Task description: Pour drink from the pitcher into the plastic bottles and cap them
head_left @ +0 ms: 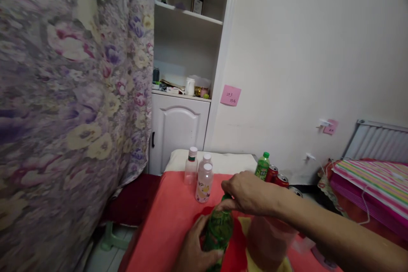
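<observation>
"Where are your hands right now?"

"My left hand point(197, 246) is wrapped around the body of a green bottle point(219, 230), and my right hand point(240, 191) is closed around its neck. The bottle is low in front of me, over the red cloth point(165, 221), with a pink tub point(270, 238) just to its right."

"Is the top sealed?"

"I can't tell; my right fingers hide most of it."

"So what worries you?"

"Squeezing, mainly. The wall looks thin, so a hard left grip could buckle it, and with a loose top any liquid inside might spurt onto the cloth. Too light a grip, and the bottle could spin in my palm if my right hand twists."

"Anything else nearby?"

"My right forearm crosses above the tub, with red cans point(281, 179) and another bottle point(262, 166) beyond it. A sudden slip could throw my elbow into them. If my knuckles jerk forward instead, the nearest white-capped bottle point(204, 185) would probably topple; it looks light."
</observation>
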The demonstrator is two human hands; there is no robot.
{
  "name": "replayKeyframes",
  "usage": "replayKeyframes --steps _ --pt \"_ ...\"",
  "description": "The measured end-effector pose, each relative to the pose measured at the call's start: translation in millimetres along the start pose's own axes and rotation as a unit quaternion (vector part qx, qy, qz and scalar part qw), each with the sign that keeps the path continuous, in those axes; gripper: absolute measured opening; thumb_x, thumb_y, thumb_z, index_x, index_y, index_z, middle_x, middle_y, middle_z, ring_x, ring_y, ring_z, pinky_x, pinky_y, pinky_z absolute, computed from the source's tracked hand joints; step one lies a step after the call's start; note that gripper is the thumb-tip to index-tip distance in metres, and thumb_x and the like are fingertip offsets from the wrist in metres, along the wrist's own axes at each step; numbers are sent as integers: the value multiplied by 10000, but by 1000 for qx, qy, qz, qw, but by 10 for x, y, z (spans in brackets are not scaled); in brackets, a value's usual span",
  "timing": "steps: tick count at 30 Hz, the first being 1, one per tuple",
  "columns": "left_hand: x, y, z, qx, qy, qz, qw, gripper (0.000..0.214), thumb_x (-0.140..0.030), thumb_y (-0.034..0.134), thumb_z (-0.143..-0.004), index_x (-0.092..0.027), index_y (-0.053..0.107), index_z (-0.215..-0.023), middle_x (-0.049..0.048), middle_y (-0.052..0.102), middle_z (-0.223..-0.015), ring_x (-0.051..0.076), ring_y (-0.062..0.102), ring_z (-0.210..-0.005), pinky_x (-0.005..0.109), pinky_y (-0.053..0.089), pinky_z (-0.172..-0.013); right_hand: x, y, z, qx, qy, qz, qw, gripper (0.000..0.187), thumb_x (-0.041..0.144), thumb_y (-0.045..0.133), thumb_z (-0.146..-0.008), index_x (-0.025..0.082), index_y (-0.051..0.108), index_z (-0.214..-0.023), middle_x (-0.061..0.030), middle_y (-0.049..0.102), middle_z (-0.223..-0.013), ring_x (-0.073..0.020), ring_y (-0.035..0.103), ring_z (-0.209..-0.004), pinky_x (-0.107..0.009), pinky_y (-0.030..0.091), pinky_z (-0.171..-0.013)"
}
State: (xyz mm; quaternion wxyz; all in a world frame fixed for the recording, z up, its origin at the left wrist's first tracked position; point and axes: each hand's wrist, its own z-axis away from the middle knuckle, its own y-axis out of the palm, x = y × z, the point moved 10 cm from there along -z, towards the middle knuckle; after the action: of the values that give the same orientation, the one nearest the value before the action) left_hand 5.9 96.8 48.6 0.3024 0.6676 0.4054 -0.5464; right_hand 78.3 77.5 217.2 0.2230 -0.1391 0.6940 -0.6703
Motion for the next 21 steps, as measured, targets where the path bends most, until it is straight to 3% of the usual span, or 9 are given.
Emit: replayKeyframes --steps 3,6,10,14,17,19,21 --pt "-18 21 8 6 -14 6 1000 597 -72 653 -550 -170 619 -1137 53 706 -1052 291 636 -1056 379 486 -929 -19 -5 19 -1 3 -14 1000 763 700 164 -927 145 679 -833 -137 723 -718 -236 637 -624 -344 312 -578" --pt "-50 50 14 18 -18 16 1000 579 -82 648 -558 -164 616 -1130 55 707 -1050 283 645 -1027 378 491 -907 26 -92 78 -14 -33 -129 991 683 585 161 -995 156 680 -877 -98 717 -792 -179 609 -680 -312 385 -647" --pt "-42 27 17 10 -20 10 1000 583 -145 670 -565 -141 608 -1145 70 697 -1035 301 629 -1042 395 479 -919 46 -189 142 -21 -59 -218 974 359 411 444 -985 184 636 -1186 -105 691 -1115 -184 619 -871 -298 458 -761" --pt "-46 18 18 7 -18 3 1000 542 -170 674 -559 -140 614 -1097 64 686 -993 293 625 -999 389 484 -885 51 -129 126 -2 -66 -195 979 305 173 581 -874 190 659 -1168 -89 682 -1104 -152 612 -820 -255 465 -716" --pt "-58 33 19 11 -22 2 1000 541 -158 668 -544 -149 616 -1083 65 696 -1000 293 628 -995 386 485 -884 8 -71 91 -2 -51 -169 984 234 338 587 -914 180 696 -1048 -84 724 -970 -172 630 -783 -269 449 -685" --pt "-61 38 19 11 -23 5 1000 601 -140 661 -537 -157 607 -1135 70 706 -1052 295 632 -1023 388 481 -908 -72 -48 82 -7 -16 -138 990 405 525 557 -905 159 703 -999 -98 735 -861 -208 639 -731 -300 431 -644" --pt "-57 39 18 11 -21 13 1000 632 -144 664 -541 -158 596 -1169 82 707 -1100 301 634 -1047 395 482 -920 -129 -79 95 -27 9 -119 992 523 613 540 -879 147 690 -1061 -116 740 -889 -237 649 -747 -323 430 -649"
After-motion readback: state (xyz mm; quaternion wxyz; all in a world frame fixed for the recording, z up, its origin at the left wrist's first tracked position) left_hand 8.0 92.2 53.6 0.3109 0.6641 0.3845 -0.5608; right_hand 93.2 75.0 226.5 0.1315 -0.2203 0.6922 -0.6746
